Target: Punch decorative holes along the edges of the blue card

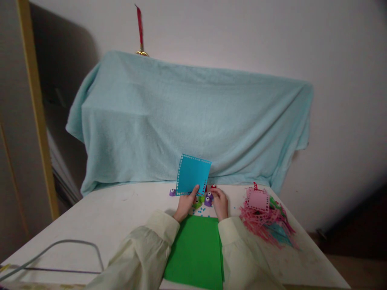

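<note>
My left hand (185, 204) pinches a blue paper square (193, 175) at its lower edge, thumb in front. Rows of small punched holes run along the square's edges, and it stands tilted up off the table. My right hand (220, 201) is closed, with its fingertips at small purple figures with googly eyes (208, 199); whether it grips one is too small to tell. Just beyond those fingers sits a red googly-eyed piece (213, 186). A green one (197, 203) lies below the paper, and another purple one (172, 192) is left of it.
Blue paper bits (198, 211) lie between my hands. Green sheets (193, 251) are stacked between my forearms. On the right, a pink punched square (258, 199) rests on shredded paper (263, 227). A light blue cloth (193, 117) hangs behind the white table (127, 217). A grey bent frame (75, 241) is front left.
</note>
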